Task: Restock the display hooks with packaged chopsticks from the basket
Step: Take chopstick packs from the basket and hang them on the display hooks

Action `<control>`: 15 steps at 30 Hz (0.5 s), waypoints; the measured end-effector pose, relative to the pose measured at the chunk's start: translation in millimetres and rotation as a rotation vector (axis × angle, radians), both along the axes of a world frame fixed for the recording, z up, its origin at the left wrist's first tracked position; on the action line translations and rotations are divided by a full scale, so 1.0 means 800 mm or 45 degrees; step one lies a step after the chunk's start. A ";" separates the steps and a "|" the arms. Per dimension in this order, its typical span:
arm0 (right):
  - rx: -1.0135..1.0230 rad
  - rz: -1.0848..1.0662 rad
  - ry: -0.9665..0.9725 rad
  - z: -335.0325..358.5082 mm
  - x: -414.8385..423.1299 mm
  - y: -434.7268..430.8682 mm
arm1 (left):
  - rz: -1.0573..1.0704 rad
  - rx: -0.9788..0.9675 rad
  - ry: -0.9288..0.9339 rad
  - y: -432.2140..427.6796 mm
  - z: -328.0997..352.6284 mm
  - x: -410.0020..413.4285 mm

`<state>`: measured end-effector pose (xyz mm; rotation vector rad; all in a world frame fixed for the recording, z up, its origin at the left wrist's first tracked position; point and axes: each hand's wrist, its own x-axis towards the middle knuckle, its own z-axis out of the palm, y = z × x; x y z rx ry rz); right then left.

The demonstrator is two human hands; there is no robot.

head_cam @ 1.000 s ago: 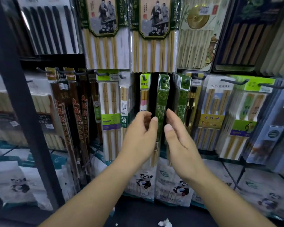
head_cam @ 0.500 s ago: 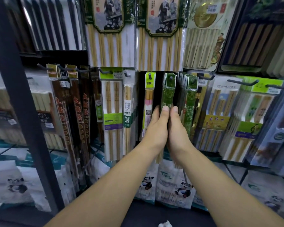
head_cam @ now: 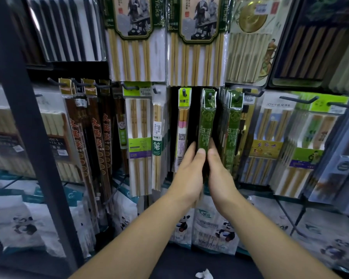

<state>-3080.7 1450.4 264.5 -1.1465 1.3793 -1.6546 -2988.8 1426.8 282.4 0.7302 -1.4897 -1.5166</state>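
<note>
Display rack (head_cam: 26, 127): green pack (head_cam: 207, 121) between fingers (head_cam: 190, 156)

One wide-angle view is taken from the head, aimed forward and slightly down at close range. The left hand (head_cam: 189, 172) and right hand (head_cam: 220, 174) are centred, with a black metal rack post (head_cam: 22, 117) framed to their left.

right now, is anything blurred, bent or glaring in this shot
Head view: dim, flat light; wide-angle lens tilts the post and fans the edge packs; green pack at centre is fairly sharp; panda bags at lower left smear; sheen on the black sticks' wrap.
</note>
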 end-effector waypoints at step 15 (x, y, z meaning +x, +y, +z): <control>-0.302 -0.113 0.647 0.005 0.042 0.068 | 0.291 -0.462 -0.220 -0.028 -0.012 0.073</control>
